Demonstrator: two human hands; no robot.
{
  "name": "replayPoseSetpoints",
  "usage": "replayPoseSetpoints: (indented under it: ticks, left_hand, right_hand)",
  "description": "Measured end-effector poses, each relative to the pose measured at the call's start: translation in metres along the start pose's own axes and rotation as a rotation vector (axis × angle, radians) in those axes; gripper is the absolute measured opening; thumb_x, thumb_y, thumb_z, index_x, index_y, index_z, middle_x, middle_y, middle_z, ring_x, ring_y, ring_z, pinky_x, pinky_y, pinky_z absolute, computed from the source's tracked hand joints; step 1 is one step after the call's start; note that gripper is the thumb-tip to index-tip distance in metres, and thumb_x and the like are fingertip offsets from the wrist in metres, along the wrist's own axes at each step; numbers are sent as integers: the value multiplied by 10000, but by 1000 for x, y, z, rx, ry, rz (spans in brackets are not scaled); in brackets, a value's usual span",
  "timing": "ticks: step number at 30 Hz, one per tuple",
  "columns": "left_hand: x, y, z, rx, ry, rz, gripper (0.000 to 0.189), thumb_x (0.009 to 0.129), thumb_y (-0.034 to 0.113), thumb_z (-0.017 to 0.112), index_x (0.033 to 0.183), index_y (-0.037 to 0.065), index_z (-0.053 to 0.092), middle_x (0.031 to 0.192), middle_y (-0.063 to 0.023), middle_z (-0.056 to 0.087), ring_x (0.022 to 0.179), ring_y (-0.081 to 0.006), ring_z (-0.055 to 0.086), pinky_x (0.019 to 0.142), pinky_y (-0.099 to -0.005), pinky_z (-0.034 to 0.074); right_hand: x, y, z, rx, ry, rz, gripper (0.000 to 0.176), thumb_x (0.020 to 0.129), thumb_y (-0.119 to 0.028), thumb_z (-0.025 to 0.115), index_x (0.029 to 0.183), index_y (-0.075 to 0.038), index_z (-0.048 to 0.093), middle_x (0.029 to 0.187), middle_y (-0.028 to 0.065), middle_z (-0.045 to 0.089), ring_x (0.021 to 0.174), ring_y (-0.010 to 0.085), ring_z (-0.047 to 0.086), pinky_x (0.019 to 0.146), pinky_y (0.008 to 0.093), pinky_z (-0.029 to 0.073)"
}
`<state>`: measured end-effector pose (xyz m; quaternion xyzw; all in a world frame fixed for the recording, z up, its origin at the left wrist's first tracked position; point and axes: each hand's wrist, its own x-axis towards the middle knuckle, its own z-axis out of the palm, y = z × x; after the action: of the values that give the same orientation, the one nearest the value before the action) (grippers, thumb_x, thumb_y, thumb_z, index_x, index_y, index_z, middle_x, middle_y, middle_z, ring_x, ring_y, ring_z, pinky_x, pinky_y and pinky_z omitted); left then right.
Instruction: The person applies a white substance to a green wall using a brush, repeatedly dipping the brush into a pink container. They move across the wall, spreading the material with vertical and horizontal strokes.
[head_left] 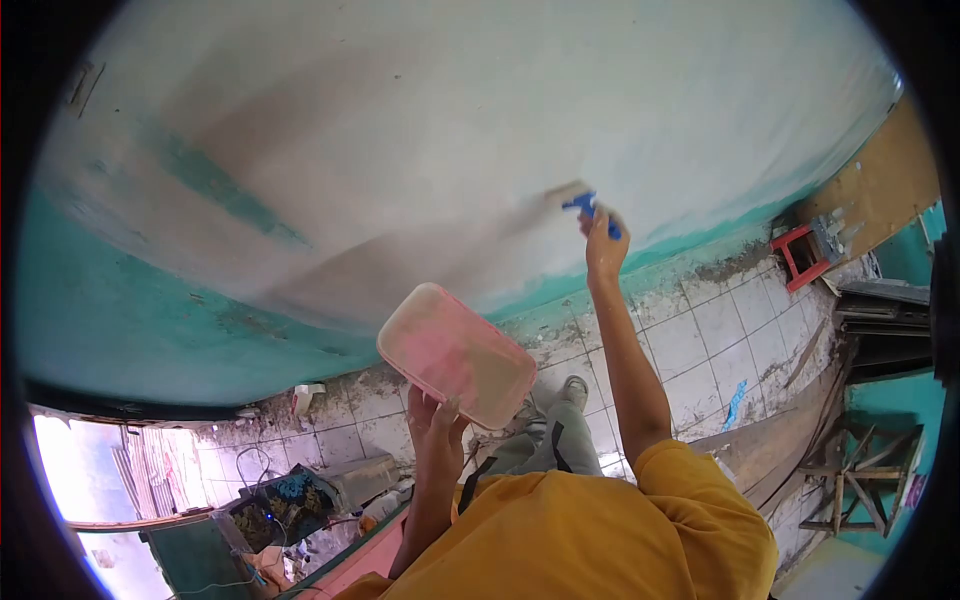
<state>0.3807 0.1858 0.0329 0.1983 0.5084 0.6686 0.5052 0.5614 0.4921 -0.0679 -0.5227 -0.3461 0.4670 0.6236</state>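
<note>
While L hand (437, 415) grips pink tray (455, 355), R hand's (603, 245) closed on blue-handled scraper (590, 206) at wall (400, 150).

Blade of the blue-handled tool (590, 207), 1 o'clock, blurs against the wall (400, 150); pink tray (456, 356) hides its contents and the left hand (435, 418) palm; yellow shirt (600, 540) cut off at 6 o'clock.

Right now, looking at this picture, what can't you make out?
All in the head view:
- Blade of the blue-handled tool in the right hand: blurred against the wall.
- Fingertips of the left hand: hidden behind the pink tray.
- Outside the doorway: washed out by glare.
- Room's edges: cut off by the round black border.
</note>
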Motion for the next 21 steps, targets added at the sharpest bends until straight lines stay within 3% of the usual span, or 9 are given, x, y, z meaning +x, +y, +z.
replayPoseSetpoints:
  ticks: [4,8,11,13,17,21]
  left_hand:
    - [0,-2,0,-39,-3,9,614,891,144,566,1435,20,309,1351,-155,476,1228,-281,549,958,-428,551]
    - [1,-4,-2,-28,-5,-2,625,891,148,569,1442,23,301,1359,-159,471,1242,-286,539,980,-438,536]
    - [0,-4,0,-36,7,-7,633,891,148,574,1445,20,295,1358,-163,470,1246,-291,537,990,-442,530]
    - [1,-4,-1,-136,-8,-24,641,865,61,605,1429,44,303,1353,-139,468,1252,-265,527,963,-403,555]
    - [2,-9,-6,-114,17,-29,644,861,73,613,1426,42,305,1352,-136,467,1253,-259,525,955,-388,559]
    - [2,-10,-7,-100,-7,-50,656,863,80,615,1436,48,297,1365,-135,454,1266,-257,512,979,-395,541]
  right_hand:
    - [-21,-116,24,194,-66,-240,352,1011,-239,530,1200,48,608,1080,150,677,990,241,687,887,343,548]
    - [-20,-141,26,398,-123,-389,388,1025,-243,504,1235,76,571,1110,176,662,1041,255,670,931,371,539]
    - [0,-87,15,445,-104,-335,395,1027,-245,501,1244,81,557,1125,180,657,1051,256,667,926,378,543]
    - [5,-32,2,420,-66,-264,390,1028,-244,497,1241,77,560,1129,182,656,1047,255,668,924,376,542]
    - [5,70,-31,330,23,-123,371,1018,-238,516,1225,66,570,1129,180,656,1032,248,671,911,359,540]
    - [8,86,-37,176,102,74,362,1015,-238,525,1234,47,575,1109,164,664,1026,261,676,915,358,543]
